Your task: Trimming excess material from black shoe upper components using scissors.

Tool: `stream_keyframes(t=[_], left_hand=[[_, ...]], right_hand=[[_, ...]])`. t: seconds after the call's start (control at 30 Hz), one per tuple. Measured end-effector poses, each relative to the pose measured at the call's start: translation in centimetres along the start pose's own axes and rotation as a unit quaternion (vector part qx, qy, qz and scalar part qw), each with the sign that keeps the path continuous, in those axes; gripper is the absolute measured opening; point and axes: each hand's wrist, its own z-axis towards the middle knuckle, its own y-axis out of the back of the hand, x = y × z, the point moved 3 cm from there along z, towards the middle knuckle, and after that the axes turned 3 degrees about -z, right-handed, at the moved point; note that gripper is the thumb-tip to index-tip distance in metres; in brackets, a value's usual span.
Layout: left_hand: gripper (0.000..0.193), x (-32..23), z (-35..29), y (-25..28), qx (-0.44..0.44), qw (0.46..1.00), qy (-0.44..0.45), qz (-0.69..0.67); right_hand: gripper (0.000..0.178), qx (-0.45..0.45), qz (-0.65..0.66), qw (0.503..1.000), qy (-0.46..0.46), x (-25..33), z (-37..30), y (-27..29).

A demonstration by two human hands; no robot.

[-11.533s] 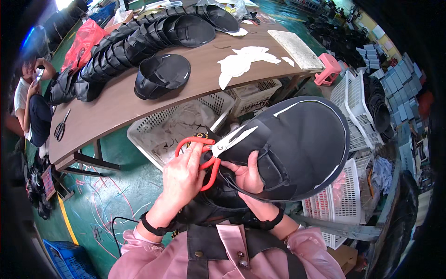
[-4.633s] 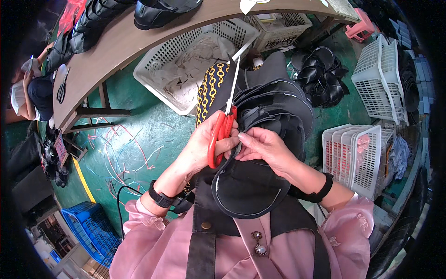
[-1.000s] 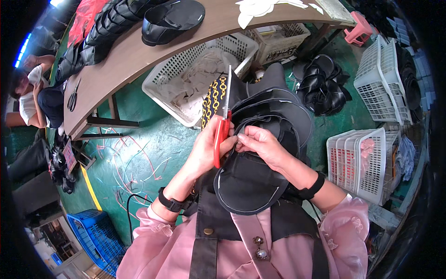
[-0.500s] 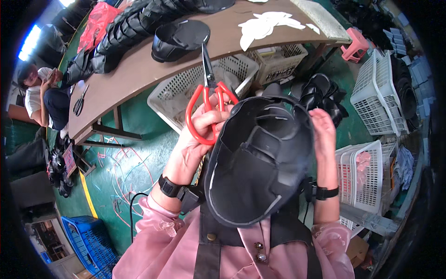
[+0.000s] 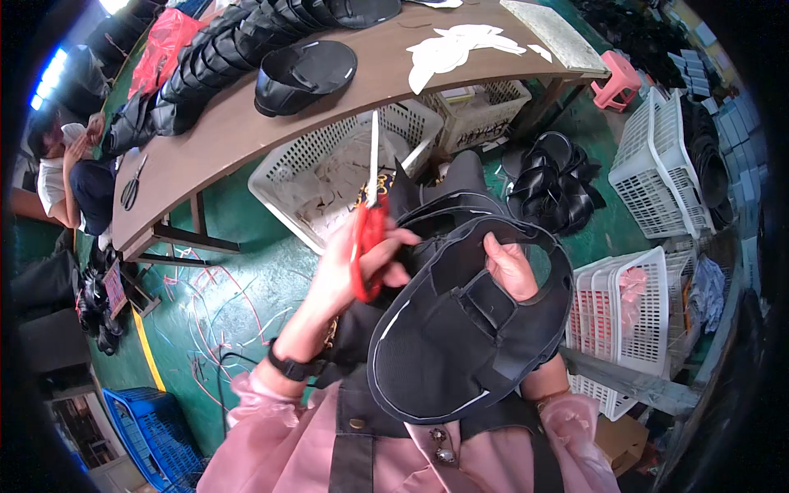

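Note:
My left hand (image 5: 339, 267) is closed round a pair of scissors (image 5: 367, 238) with red handles, its blades pointing up and seen nearly edge-on. Its fingertips are near or at the edge of a black shoe upper (image 5: 440, 353), which lies in front of my chest with its inside showing. Pale lines run along parts of the upper's rim. Through the opening at its far right comes my right hand (image 5: 511, 271), thumb up, gripping the upper; most of its fingers are hidden. More black pieces (image 5: 456, 197) of the same kind sit just behind the upper.
A brown table (image 5: 218, 148) holds a row of black uppers (image 5: 215, 74), one single upper (image 5: 308, 76), white cut pieces (image 5: 460, 51) and black scissors (image 5: 134, 185). White crates (image 5: 267, 177) stand below and at right. Another person (image 5: 70, 172) sits at far left.
My right hand has gone from beside the upper into its opening. The scissors have turned edge-on and dropped slightly. More of the black pieces behind the upper now shows.

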Motion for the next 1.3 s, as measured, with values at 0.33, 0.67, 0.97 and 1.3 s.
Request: stream_keyframes(t=[0.33, 0.67, 0.97, 1.3], left_hand=[[0.049, -2.4, -8.8, 1.8, -0.034, 0.746, -0.143, 0.649], [0.048, -1.9, -9.2, 2.4, -0.061, 0.671, -0.158, 0.721], [0.049, -1.9, -9.3, 2.5, -0.073, 0.627, -0.187, 0.752], [0.048, -2.0, -8.4, 2.0, -0.045, 0.674, -0.160, 0.720]], right_hand=[[0.021, -0.091, 0.024, 0.994, 0.063, 1.0, -0.4, -0.8], [0.022, -0.121, 0.011, 0.992, 0.040, 0.9, -0.4, -1.7], [0.020, -0.146, -0.010, 0.989, 0.037, 1.1, -0.7, -1.6], [0.020, -0.111, -0.010, 0.994, 0.014, 0.4, -0.9, -3.8]])
